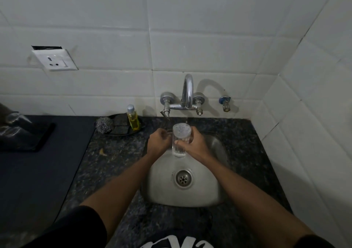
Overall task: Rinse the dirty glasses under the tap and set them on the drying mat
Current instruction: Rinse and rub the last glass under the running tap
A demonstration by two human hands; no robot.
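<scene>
nearest to me at six o'clock sat the dark sleeves and a black shirt with white print; both bare forearms reached up toward twelve over the steel sink (213,186), whose drain (183,178) lay just beyond my elbows; the speckled dark countertop (118,152) ran round the basin; at the centre i had the clear ribbed glass (180,141) upright above the far half of the sink, its mouth frothy with bubbles; my right hand (192,146) was wrapped round its body from three o'clock, thumb across the front; my left hand (159,142) was curled against it from nine o'clock, gripping what looked like a handle, though i could not tell for certain; a thin stream of water fell at the glass's far rim from the chrome tap (187,93) at twelve o'clock on the white tiled wall; at ten o'clock a black tray held a steel scrubber (103,126), a dark sponge (120,125) and a yellow soap bottle (133,119); at nine o'clock lay the dark drying mat (38,171) with something dim on its far end; farthest, at eleven o'clock, a wall socket (55,60).
</scene>
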